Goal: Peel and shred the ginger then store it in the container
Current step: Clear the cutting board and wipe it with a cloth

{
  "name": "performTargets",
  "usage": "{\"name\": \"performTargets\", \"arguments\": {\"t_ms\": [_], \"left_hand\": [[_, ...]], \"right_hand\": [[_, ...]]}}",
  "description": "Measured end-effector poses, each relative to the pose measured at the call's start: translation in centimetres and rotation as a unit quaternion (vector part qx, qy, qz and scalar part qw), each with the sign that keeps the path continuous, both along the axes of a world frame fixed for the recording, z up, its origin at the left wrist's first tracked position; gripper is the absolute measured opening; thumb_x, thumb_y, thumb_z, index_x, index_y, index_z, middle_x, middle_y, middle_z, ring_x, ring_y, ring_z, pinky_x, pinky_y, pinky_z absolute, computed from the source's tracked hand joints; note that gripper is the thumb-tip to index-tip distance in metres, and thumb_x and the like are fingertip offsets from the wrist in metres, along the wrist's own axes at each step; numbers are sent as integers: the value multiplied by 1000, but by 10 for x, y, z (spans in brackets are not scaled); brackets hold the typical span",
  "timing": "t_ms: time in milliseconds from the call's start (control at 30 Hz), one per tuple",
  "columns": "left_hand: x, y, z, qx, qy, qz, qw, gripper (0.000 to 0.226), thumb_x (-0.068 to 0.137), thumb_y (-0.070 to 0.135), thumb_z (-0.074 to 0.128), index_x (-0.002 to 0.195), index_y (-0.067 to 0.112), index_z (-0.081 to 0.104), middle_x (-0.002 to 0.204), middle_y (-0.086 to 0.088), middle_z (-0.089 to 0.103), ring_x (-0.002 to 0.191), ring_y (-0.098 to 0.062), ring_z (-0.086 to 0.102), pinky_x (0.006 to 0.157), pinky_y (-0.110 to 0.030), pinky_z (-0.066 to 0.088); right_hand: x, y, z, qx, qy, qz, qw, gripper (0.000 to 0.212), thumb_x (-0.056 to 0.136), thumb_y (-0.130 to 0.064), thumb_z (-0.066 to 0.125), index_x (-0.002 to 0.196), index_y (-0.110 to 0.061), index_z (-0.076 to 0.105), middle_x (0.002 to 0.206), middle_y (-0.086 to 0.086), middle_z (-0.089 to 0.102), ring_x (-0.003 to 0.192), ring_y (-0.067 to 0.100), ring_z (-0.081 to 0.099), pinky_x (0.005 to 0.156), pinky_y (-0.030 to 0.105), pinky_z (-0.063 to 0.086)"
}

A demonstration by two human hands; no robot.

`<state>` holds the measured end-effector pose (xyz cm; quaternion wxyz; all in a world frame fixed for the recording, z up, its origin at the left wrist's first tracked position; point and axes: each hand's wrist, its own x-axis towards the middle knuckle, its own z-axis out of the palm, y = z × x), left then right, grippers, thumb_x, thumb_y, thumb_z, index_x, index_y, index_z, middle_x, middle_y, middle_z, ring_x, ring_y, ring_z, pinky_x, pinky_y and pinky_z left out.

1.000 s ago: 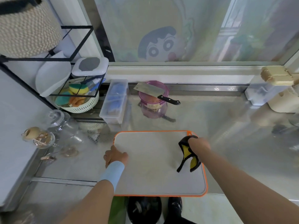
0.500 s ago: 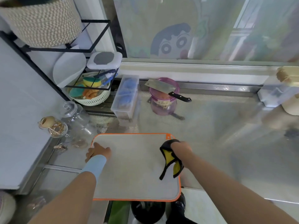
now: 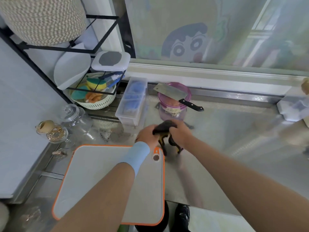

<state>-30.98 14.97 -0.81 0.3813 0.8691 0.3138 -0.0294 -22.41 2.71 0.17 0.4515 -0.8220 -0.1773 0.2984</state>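
Observation:
A black and yellow cloth [image 3: 164,129] hangs between both hands above the counter, just past the top right corner of the cutting board. My left hand [image 3: 146,133] grips its left end and my right hand [image 3: 179,133] grips its right end. The white, orange-rimmed cutting board [image 3: 93,178] lies bare at the near edge, partly under my left forearm. Behind the hands stands a purple container [image 3: 172,113] with pale shreds inside, and a cleaver [image 3: 173,95] rests across its rim. No ginger piece shows.
A clear plastic box with blue contents [image 3: 132,101] stands left of the container. Glass jars [image 3: 73,116] and a wire rack holding a basket of sponges [image 3: 93,97] fill the left side. A white appliance [image 3: 294,106] sits at the far right edge.
My left hand left the board's left edge and came up to take the cloth beside my right hand. Both hands with the cloth now sit beyond the board's top right corner.

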Motion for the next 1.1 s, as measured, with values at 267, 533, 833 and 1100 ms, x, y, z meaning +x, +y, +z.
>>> {"name": "performTargets", "arguments": {"t_ms": [267,533,833,1100], "left_hand": [[-1,57,-23,254,133,-151,946,53,85,7,53,127,38,58,134,5,43,123,-20,38,101,-32,37],[45,41,-80,159,192,-211,945,63,103,30,38,154,31,2,162,3,-7,148,-17,-6,120,-39,10],[87,-38,-79,144,179,-299,926,72,93,41,52,153,39,11,160,13,-12,147,-9,-12,118,-35,17],[-7,-69,-59,139,39,-294,945,47,84,29,61,128,30,45,133,12,38,126,-16,39,101,-32,39]], "right_hand": [[48,16,-34,-277,-307,333,847,63,91,-33,53,152,-31,34,159,3,26,148,27,18,120,42,17],[62,28,-93,-330,-283,348,831,58,107,-44,22,157,-37,-6,165,-1,-18,152,21,-15,121,52,-4],[91,-79,-101,-369,-237,276,856,68,97,-65,28,149,-54,-15,160,-8,-31,149,21,-27,114,66,-10],[1,-121,-88,-406,-169,241,865,66,99,-49,30,145,-60,-16,159,-7,-34,146,31,-31,105,77,-8]]}}
